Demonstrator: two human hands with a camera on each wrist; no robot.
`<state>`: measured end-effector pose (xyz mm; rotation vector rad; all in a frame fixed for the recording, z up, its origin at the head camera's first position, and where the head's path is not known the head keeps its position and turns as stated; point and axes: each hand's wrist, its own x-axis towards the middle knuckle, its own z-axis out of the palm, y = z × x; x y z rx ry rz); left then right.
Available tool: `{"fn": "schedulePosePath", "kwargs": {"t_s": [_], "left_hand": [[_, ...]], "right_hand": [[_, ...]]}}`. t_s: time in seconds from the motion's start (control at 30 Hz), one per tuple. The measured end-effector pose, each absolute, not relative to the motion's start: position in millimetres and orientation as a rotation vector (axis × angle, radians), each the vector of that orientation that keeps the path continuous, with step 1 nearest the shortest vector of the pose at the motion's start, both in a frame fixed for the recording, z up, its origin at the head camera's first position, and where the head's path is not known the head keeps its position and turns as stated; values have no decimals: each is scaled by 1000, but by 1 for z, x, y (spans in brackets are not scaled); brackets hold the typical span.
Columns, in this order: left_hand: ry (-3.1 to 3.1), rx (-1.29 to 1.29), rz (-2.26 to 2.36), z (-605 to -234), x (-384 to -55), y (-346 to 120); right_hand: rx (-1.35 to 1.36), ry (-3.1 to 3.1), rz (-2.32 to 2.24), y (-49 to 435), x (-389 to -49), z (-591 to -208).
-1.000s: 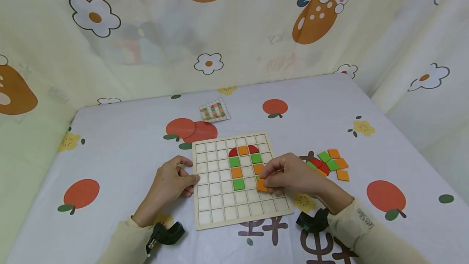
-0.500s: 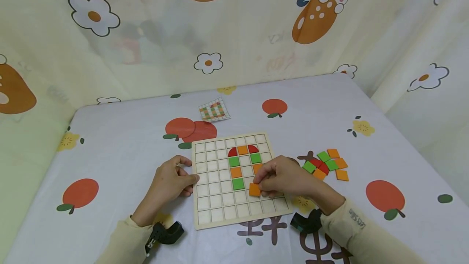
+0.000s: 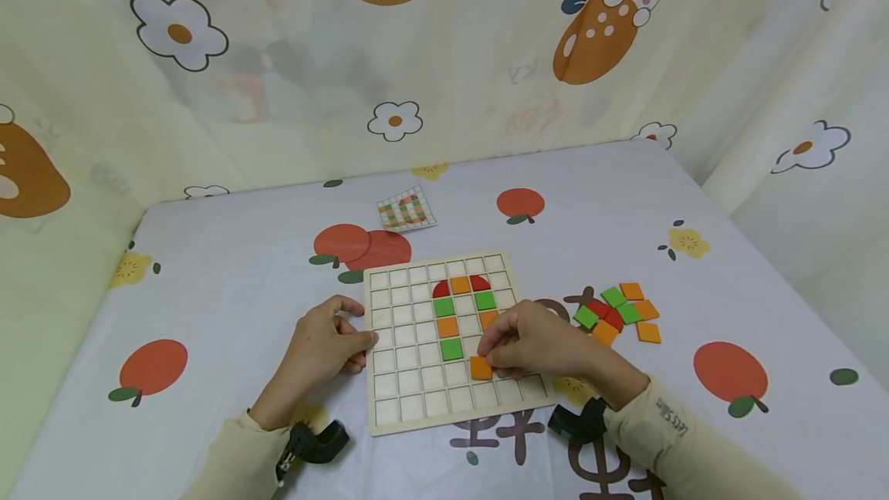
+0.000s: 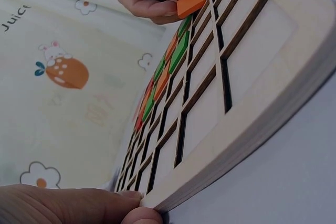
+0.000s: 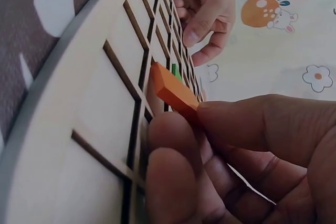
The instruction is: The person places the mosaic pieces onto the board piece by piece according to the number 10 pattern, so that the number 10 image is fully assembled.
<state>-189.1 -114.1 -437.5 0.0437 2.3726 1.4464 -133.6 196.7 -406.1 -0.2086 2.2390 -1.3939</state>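
Observation:
My left hand holds the left edge of a square wooden grid board, its thumb on the rim. Between the thumb and fingers of my right hand is a square orange tile. In the right wrist view the orange tile tilts, close over the cells. Set in the board is an arch of tiles: red rounded pieces at the top corners, with orange and green tiles between and below. My right hand covers some right-hand cells.
Loose green, red and orange tiles lie to the right of the board. Behind the board lies a small card with a printed coloured grid pattern. A patterned cloth covers the table, and a printed curtain hangs at the back.
My right hand has moved left and a little toward me with the orange tile, from the right-hand tile column to a lower cell. The left hand stays at the board's edge.

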Motion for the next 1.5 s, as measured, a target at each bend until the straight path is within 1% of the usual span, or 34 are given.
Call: {"fn": "schedulePosePath", "kwargs": {"t_s": [0.47,0.8,0.93,1.03,1.33,1.5], "left_hand": [[2369,62,1468,-440,-190,-115],[2399,50,1432,-439,-188,-112],[2411,54,1423,-439,-188,-113],[2411,63,1424,-439,-188,-113],[2405,61,1424,-438,-188,-113],[2399,53,1424,-437,-188,-113]], "right_hand": [[-284,2296,-1363,195,-133,-410],[-276,2304,-1416,204,-129,-410],[-233,2377,-1432,223,-128,-405],[-145,2471,-1409,244,-127,-399],[185,2759,-1060,310,-124,-396],[264,2720,-968,328,-121,-399]]}}
